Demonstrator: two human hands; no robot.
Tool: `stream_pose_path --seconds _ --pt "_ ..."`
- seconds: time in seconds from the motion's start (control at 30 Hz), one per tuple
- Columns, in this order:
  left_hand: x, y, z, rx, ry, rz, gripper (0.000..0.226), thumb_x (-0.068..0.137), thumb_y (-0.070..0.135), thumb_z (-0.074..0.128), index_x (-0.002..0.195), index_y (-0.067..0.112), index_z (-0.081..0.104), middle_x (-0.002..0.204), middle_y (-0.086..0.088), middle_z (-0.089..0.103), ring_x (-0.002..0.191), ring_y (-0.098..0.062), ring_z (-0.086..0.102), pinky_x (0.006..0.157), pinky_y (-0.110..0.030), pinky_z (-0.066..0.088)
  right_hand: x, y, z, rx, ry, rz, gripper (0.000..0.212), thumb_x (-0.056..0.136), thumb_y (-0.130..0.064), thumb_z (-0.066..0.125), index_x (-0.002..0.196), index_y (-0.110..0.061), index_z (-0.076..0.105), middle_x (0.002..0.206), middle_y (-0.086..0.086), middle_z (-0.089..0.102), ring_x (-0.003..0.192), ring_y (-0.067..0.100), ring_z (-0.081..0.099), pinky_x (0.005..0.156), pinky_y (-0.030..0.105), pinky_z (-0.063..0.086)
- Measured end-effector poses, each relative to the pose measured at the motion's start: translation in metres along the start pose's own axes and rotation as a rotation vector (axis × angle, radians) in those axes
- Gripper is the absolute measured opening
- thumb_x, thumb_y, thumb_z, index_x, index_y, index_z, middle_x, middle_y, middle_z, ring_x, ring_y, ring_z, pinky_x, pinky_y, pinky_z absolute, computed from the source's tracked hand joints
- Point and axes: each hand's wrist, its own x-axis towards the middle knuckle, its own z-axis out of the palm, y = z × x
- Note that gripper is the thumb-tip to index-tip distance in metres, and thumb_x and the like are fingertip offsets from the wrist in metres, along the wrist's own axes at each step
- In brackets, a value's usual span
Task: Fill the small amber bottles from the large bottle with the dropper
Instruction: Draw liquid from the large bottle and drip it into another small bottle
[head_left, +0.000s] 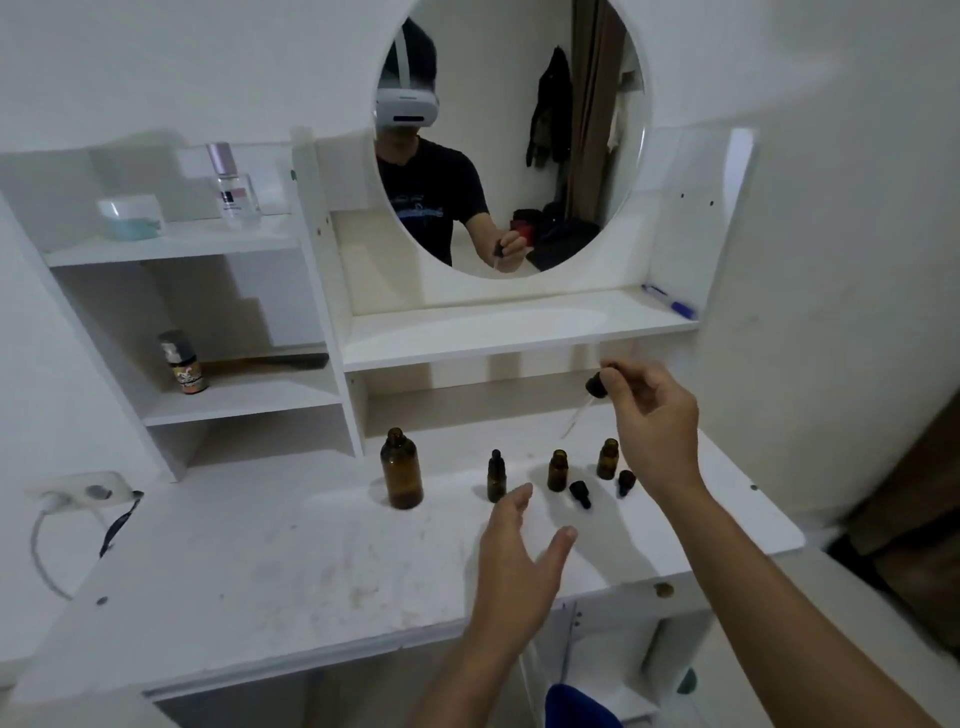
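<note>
Amber glass bottles stand on the white tabletop (311, 561). Large bottle (401, 469) is uncapped, at the left of the row. Next to its right stands a small capped bottle (496, 477), then two small open bottles (557, 471) and (607, 459). Two black caps (580, 494) and (625, 482) lie just beside the open pair. Right hand (657, 421) pinches the dropper (589, 397) by its black bulb, held above the tabletop, glass tube angled down and left. Left hand (519, 556) hovers open, fingers spread, near the capped bottle and gripping nothing.
</note>
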Motion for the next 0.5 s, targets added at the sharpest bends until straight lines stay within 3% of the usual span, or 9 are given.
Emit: stream_pose_path --seconds 0.13,0.2,0.33,0.43,0.5 --pt "0.029 0.002 0.02 0.041 -0.086 0.003 0.077 0.098 0.039 0.069 0.161 0.025 0.028 0.164 0.011 0.035 0.15 -0.008 0.035 0.124 -0.029 0.031 -0.004 0.008 -0.007 -0.019 -0.02 -0.004 0.011 0.103 -0.019 0.068 0.111 -0.02 0.076 0.096 -0.011 0.079 0.098 0.009 0.076 0.083 0.026 0.062" --pt "0.041 0.004 0.024 0.035 -0.083 0.004 0.073 0.099 0.032 0.069 0.16 0.024 0.03 0.161 0.012 0.039 0.147 -0.006 0.037 0.123 -0.029 0.032 -0.003 0.011 -0.007 -0.004 -0.03 0.008 0.011 0.103 -0.018 0.068 0.111 -0.019 0.076 0.096 -0.012 0.079 0.099 0.01 0.076 0.088 0.026 0.06" --pt "0.059 0.005 0.03 0.048 -0.056 0.034 0.041 0.098 0.02 0.069 0.132 0.036 0.052 0.118 0.029 0.054 0.108 0.015 0.05 0.098 -0.018 0.041 -0.003 0.011 -0.004 -0.016 -0.042 0.021 0.012 0.103 -0.018 0.069 0.112 -0.02 0.077 0.094 -0.015 0.079 0.097 0.005 0.075 0.092 0.024 0.057" --pt "0.068 0.005 0.033 0.052 -0.017 0.052 0.04 0.097 0.015 0.07 0.134 0.018 0.056 0.108 0.017 0.062 0.096 0.01 0.058 0.087 -0.005 0.039 -0.004 0.011 -0.001 -0.025 -0.07 0.009 0.01 0.102 -0.015 0.07 0.108 -0.02 0.077 0.092 -0.01 0.079 0.094 0.006 0.076 0.087 0.025 0.059" --pt "0.072 0.006 0.034 0.046 0.007 0.058 0.031 0.098 0.01 0.067 0.128 0.013 0.06 0.095 0.016 0.066 0.089 0.016 0.06 0.082 0.001 0.038 -0.005 0.014 0.002 -0.05 -0.096 -0.01 0.009 0.101 -0.015 0.071 0.106 -0.019 0.077 0.092 -0.008 0.079 0.092 0.007 0.076 0.075 0.028 0.059"
